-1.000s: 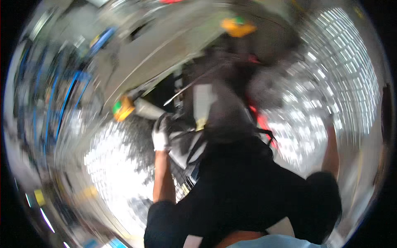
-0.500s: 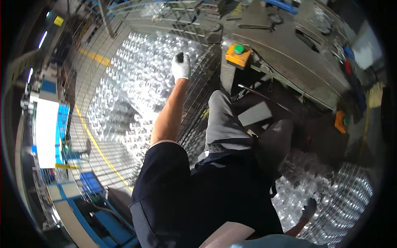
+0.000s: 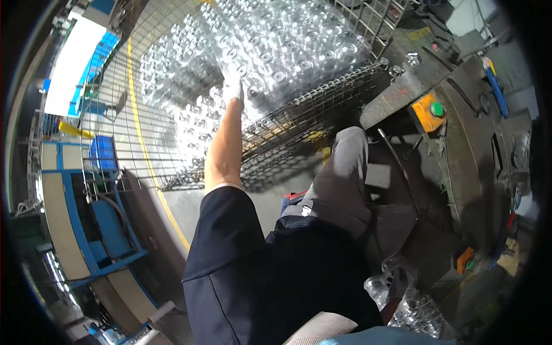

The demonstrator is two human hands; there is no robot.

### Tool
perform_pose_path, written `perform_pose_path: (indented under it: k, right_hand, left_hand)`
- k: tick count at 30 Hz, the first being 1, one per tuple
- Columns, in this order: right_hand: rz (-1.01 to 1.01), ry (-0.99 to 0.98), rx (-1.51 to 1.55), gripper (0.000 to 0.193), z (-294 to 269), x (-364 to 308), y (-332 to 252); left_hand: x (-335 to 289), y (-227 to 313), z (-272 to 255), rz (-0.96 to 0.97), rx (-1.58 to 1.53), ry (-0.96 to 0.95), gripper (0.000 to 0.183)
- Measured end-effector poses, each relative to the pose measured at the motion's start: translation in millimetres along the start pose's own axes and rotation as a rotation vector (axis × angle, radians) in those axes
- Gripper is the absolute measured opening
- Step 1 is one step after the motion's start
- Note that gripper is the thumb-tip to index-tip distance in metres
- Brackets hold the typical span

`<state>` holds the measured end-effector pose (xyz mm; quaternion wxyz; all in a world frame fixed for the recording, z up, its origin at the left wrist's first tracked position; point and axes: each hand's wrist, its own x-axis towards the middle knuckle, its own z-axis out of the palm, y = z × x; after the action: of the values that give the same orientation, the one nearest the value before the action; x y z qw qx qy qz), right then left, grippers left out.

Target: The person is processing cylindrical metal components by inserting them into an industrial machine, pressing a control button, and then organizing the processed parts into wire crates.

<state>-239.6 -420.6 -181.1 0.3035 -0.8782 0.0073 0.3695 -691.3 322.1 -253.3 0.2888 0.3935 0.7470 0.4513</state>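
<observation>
Bottles of clear shiny plastic (image 3: 276,52) fill a big grey wire cage (image 3: 322,98) at the top of the view. Left hand (image 3: 233,89), in a white glove, reaches up into that pile and touches the bottles; whether it grips one cannot be told. Right hand (image 3: 398,283), in a dark glove, rests low on more clear bottles (image 3: 420,313), its grip unclear. An orange box with a green button (image 3: 428,111) sits near the cage

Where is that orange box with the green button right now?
In the head view, the orange box with the green button sits at upper right on the grey machine, just right of the wire cage full of clear bottles.
</observation>
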Motion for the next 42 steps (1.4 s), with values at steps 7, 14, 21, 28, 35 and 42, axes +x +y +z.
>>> perform_pose_path:
  k: [7, 14, 21, 28, 35, 42]
  right_hand:
    - [0.001, 0.096, -0.901, 0.050, 9, 13, -94]
    - [-0.268, -0.009, -0.513, 0.050, 36, 32, -128]
    - [-0.170, -0.184, -0.320, 0.038, 51, 47, -151]
    - [-0.175, -0.169, -0.262, 0.036, 36, 92, -114]
    - [-0.171, -0.113, -0.165, 0.039, 43, 78, -116]
    - [-0.258, -0.115, -0.124, 0.037, 33, 104, -80]
  left_hand:
    - [0, 89, -23, -0.373, -0.128, -0.373, 0.043]
    - [-20, 133, -98, 0.194, -0.179, -0.301, 0.037]
    - [-27, 30, -259, -0.099, -0.443, 0.064, 0.056]
    - [-123, 9, -239, -0.252, -0.658, 0.071, 0.045]
    - [-131, -86, -160, -0.598, -0.921, 0.062, 0.084]
    - [-139, -128, -130, -0.737, -1.048, 0.081, 0.066]
